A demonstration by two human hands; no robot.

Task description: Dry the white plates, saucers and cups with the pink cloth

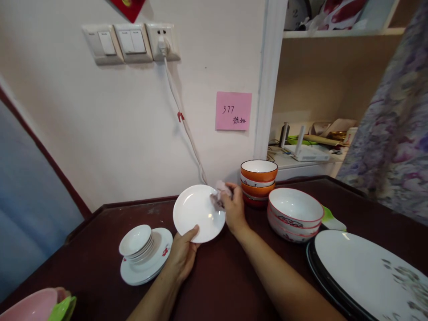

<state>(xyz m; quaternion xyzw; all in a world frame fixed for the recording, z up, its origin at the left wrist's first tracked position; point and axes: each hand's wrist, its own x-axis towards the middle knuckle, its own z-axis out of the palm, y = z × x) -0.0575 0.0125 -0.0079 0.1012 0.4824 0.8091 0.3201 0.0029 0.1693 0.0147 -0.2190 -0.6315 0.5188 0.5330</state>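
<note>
A round white plate [197, 211] is held tilted up above the dark red table. My left hand [183, 254] grips its lower edge, thumb on the front face and fingers behind. In my right hand [235, 207] is a crumpled pale pink cloth or tissue [221, 194], which lies against the plate's right side. Left of my left hand, several small white dishes [135, 240] are stacked on white plates with a red flower pattern [157, 254]. Close beyond my right hand stands a stack of orange and white bowls [259, 176].
White bowls with red rims [296, 214] stand right of the orange stack. A large oval platter [364, 272] lies at front right on dark trays. A pink dish [33, 305] with a green leaf sits at front left. A white cable [185, 120] hangs down the wall behind the table [214, 285].
</note>
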